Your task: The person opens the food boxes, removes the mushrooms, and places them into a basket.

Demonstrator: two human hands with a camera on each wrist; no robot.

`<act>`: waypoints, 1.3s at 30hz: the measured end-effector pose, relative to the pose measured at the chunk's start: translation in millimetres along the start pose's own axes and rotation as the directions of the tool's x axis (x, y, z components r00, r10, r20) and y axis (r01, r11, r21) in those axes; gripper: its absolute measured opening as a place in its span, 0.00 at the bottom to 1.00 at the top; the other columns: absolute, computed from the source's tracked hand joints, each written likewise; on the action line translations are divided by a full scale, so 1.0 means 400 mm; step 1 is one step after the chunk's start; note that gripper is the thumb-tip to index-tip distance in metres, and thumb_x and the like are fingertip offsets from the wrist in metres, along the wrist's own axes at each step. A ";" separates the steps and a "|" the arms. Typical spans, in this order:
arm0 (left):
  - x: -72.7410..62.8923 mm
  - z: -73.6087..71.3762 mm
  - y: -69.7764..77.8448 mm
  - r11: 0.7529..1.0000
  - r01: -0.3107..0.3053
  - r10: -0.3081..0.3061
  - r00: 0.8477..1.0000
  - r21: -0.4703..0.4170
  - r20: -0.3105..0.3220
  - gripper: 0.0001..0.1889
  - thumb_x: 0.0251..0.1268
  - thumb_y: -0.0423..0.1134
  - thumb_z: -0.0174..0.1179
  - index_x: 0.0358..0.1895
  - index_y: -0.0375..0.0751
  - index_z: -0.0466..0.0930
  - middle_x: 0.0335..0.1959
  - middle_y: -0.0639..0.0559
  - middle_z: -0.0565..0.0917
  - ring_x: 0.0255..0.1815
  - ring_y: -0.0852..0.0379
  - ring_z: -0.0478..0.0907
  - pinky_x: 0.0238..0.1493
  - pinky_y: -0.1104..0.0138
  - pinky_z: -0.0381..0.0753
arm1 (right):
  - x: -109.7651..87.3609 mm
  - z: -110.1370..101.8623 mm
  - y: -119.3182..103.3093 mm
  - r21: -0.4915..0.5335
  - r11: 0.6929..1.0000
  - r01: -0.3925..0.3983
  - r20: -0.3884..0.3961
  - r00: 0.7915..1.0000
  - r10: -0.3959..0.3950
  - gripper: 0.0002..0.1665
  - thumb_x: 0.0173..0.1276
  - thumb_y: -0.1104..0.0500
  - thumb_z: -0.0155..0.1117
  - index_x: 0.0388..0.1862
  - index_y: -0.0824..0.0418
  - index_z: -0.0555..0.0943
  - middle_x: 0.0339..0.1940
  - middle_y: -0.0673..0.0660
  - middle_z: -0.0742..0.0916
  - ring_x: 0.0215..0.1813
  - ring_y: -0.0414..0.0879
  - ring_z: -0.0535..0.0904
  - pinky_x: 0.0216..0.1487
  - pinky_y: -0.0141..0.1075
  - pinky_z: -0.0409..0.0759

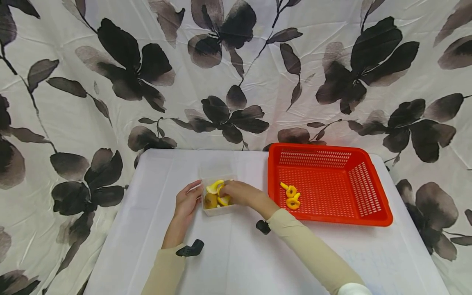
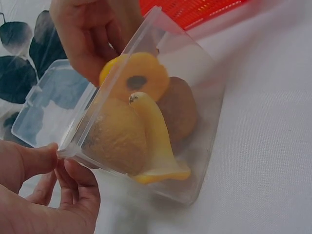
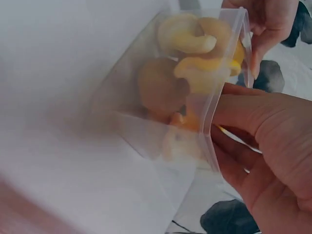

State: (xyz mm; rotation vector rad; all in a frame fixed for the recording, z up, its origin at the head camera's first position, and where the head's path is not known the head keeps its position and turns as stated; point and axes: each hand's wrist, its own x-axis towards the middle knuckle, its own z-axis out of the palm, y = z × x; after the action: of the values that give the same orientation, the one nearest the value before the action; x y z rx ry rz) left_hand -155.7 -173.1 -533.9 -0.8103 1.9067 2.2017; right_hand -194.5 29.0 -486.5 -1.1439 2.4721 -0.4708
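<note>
A red perforated basket (image 1: 365, 192) sits on the right side of the white-covered bench (image 1: 236, 262), with a few yellow ring-shaped pieces (image 1: 291, 196) lying near its left wall. Behind the bench hangs a pale cloth printed with dark leaves (image 1: 228, 73).

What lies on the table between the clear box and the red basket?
Only the right hand, which reaches into the clear box, lies there over bare white cloth. The head view shows this stretch beside the red basket.
</note>
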 end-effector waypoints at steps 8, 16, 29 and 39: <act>-0.002 0.002 0.001 1.000 -0.004 0.004 1.000 -0.014 0.008 0.22 0.76 0.35 0.61 0.69 0.36 0.75 0.39 0.58 0.83 0.34 0.65 0.77 0.34 0.75 0.75 | -0.033 -0.011 0.018 0.149 0.988 0.044 -0.113 0.993 -0.027 0.20 0.67 0.66 0.72 0.58 0.63 0.84 0.53 0.58 0.84 0.55 0.49 0.79 0.63 0.35 0.78; -0.001 0.002 -0.002 1.000 0.003 -0.003 1.000 0.007 -0.006 0.22 0.75 0.36 0.62 0.69 0.37 0.75 0.42 0.57 0.83 0.37 0.63 0.77 0.36 0.74 0.76 | -0.055 -0.015 0.046 0.289 0.954 0.087 -0.247 0.969 -0.013 0.20 0.69 0.67 0.71 0.59 0.66 0.81 0.51 0.58 0.85 0.52 0.49 0.80 0.59 0.37 0.81; 0.003 -0.001 -0.006 1.000 -0.021 0.021 1.000 -0.005 0.007 0.22 0.76 0.34 0.60 0.69 0.36 0.74 0.40 0.58 0.83 0.35 0.65 0.78 0.36 0.74 0.76 | -0.103 -0.022 0.097 0.506 0.857 0.094 -0.378 0.918 0.123 0.19 0.65 0.68 0.74 0.53 0.67 0.82 0.46 0.59 0.86 0.48 0.51 0.82 0.54 0.45 0.84; -0.005 0.001 0.001 1.000 -0.011 0.011 1.000 0.006 -0.002 0.21 0.77 0.35 0.60 0.69 0.37 0.75 0.42 0.58 0.83 0.39 0.62 0.78 0.35 0.74 0.75 | -0.139 -0.032 0.132 0.588 0.808 0.034 -0.411 0.873 0.263 0.18 0.63 0.65 0.77 0.51 0.65 0.83 0.42 0.56 0.87 0.46 0.49 0.83 0.53 0.45 0.85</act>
State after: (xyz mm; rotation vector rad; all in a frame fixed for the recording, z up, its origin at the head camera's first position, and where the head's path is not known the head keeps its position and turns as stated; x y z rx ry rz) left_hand -154.1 -172.4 -532.5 -0.8031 1.9219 2.2018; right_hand -201.6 106.3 -488.0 -0.6558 2.4591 -1.5092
